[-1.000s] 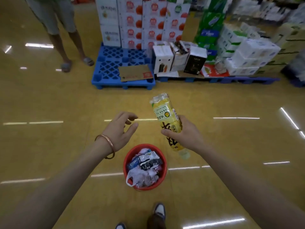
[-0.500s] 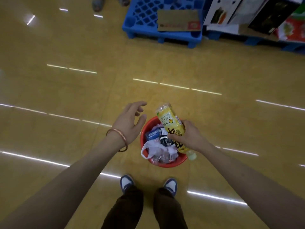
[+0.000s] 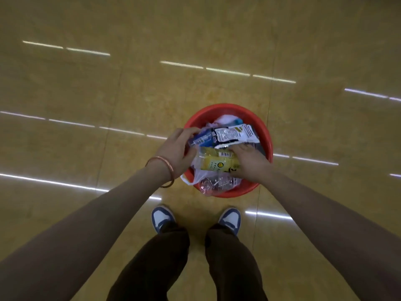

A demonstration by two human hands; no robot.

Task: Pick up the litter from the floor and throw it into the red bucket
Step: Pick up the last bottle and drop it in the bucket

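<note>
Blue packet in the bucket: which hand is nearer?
Left. The left hand touches the blue packet; the right hand holds the yellow bottle, apart from it.

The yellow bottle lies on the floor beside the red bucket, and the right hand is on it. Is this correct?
Not quite. The head view shows the yellow bottle lying inside the red bucket, on top of the other litter, not on the floor beside it. The right hand is on it, as you say.
</note>
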